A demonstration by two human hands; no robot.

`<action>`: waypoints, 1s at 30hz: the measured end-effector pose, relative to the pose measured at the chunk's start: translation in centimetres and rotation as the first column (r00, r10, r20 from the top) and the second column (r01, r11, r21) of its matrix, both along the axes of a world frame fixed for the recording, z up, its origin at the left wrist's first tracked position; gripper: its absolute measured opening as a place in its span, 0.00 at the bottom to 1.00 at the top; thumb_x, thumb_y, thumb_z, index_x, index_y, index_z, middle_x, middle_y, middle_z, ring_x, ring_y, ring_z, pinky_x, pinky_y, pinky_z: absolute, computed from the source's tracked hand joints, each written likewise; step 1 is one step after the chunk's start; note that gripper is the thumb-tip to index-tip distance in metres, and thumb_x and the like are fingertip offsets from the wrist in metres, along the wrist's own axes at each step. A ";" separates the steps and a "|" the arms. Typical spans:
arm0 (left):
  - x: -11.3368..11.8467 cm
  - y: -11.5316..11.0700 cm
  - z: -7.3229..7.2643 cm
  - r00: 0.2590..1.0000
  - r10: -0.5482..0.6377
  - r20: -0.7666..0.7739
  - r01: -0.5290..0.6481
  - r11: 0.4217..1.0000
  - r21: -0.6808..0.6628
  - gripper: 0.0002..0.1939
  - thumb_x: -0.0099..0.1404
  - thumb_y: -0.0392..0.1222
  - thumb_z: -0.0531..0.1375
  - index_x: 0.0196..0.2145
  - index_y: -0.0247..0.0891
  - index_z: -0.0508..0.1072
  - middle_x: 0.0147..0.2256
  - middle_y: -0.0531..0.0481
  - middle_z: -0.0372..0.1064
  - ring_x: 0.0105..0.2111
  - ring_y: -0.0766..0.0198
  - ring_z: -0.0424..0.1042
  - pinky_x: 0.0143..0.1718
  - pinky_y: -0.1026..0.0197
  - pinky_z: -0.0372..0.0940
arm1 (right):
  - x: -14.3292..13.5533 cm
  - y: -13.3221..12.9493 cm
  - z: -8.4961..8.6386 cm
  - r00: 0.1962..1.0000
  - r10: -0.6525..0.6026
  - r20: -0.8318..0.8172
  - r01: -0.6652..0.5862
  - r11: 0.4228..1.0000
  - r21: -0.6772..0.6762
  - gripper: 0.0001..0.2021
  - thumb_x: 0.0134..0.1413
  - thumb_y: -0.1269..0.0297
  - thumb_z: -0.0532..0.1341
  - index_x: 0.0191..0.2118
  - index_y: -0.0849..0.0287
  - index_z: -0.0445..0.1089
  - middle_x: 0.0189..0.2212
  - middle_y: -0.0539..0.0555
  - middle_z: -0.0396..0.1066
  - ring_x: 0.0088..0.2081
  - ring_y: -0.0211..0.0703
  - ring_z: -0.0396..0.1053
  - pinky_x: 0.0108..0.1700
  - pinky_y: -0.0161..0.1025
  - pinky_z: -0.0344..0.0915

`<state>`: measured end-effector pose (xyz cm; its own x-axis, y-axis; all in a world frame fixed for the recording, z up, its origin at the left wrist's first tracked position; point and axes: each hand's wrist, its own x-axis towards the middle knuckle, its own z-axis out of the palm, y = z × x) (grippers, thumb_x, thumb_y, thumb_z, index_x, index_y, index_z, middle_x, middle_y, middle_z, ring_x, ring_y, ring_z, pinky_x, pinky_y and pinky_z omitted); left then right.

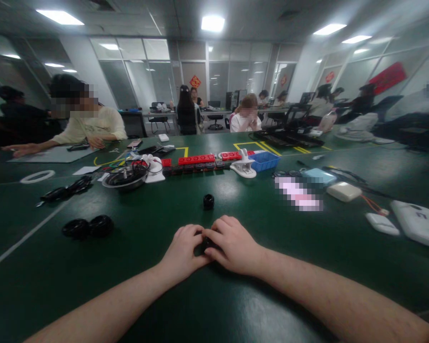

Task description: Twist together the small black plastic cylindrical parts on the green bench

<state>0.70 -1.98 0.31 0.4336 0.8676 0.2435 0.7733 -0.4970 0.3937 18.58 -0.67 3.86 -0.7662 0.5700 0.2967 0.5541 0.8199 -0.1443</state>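
Observation:
My left hand (186, 248) and my right hand (232, 245) meet near the middle of the green table (157, 300). Between them is a small black object (208, 243), mostly hidden by the fingers, and both hands are closed round it. Just beyond my hands a small black coil (209, 201) stands on the table. Two more black coils (76, 228) (101, 225) lie side by side at the left.
Behind are a metal bowl (126, 179), red and black strips (196, 159), a white clamp (243, 166) and a blue basket (265, 162). Black cable bundles (67, 189) lie left; white devices (344, 191) lie right. A person (96, 124) leans over the table at the far left.

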 end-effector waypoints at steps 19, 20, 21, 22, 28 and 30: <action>0.0 0.1 -0.2 1.000 -0.024 0.015 0.024 1.000 -0.012 0.14 0.52 0.47 0.62 0.36 0.40 0.70 0.41 0.48 0.64 0.42 0.55 0.62 0.46 0.49 0.58 | 0.3 -0.1 0.8 1.000 0.005 0.026 -0.002 0.994 -0.107 0.16 0.54 0.62 0.54 0.48 0.61 0.63 0.36 0.56 0.61 0.38 0.44 0.56 0.41 0.42 0.56; 0.0 0.1 -0.2 1.000 -0.023 0.020 0.024 1.000 -0.013 0.15 0.52 0.46 0.62 0.37 0.40 0.70 0.41 0.48 0.64 0.43 0.55 0.62 0.46 0.49 0.58 | 0.3 -0.2 0.8 1.000 0.006 0.023 -0.003 0.994 -0.109 0.16 0.54 0.62 0.54 0.48 0.61 0.63 0.36 0.56 0.61 0.38 0.44 0.56 0.41 0.42 0.56; -0.1 0.1 -0.3 0.999 -0.024 0.026 0.024 1.000 -0.012 0.15 0.52 0.46 0.62 0.38 0.40 0.70 0.41 0.48 0.64 0.43 0.55 0.62 0.46 0.49 0.57 | 0.3 -0.2 0.8 1.000 0.007 0.020 -0.005 0.994 -0.110 0.16 0.54 0.62 0.54 0.48 0.61 0.63 0.36 0.56 0.61 0.38 0.44 0.56 0.41 0.42 0.56; -0.1 0.1 -0.3 0.999 -0.025 0.032 0.026 1.000 -0.012 0.16 0.51 0.46 0.63 0.38 0.40 0.70 0.41 0.48 0.64 0.43 0.55 0.62 0.46 0.49 0.57 | 0.3 -0.2 0.8 1.000 0.008 0.017 -0.006 0.994 -0.111 0.16 0.54 0.62 0.55 0.48 0.61 0.63 0.36 0.56 0.61 0.38 0.44 0.56 0.41 0.42 0.56; -0.2 0.2 -0.3 0.998 -0.034 0.058 0.035 0.999 -0.017 0.16 0.51 0.47 0.63 0.37 0.40 0.71 0.41 0.48 0.65 0.43 0.54 0.63 0.46 0.50 0.58 | 0.3 -0.1 0.8 1.000 -0.011 -0.011 0.009 0.990 -0.140 0.19 0.52 0.62 0.57 0.50 0.62 0.61 0.36 0.56 0.62 0.38 0.44 0.57 0.41 0.41 0.57; -0.1 0.2 -0.2 0.997 -0.037 0.063 0.038 0.999 -0.020 0.16 0.51 0.47 0.63 0.38 0.41 0.71 0.41 0.48 0.66 0.43 0.54 0.63 0.46 0.50 0.58 | 0.3 0.0 0.8 1.000 -0.016 -0.026 0.011 0.987 -0.160 0.18 0.51 0.62 0.58 0.48 0.63 0.62 0.35 0.56 0.62 0.38 0.44 0.57 0.41 0.41 0.58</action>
<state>0.58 -1.75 0.15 0.4507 0.8562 0.2528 0.7276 -0.5163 0.4516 18.85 -0.69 4.67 -0.7510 0.6218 0.2220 0.5588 0.7777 -0.2878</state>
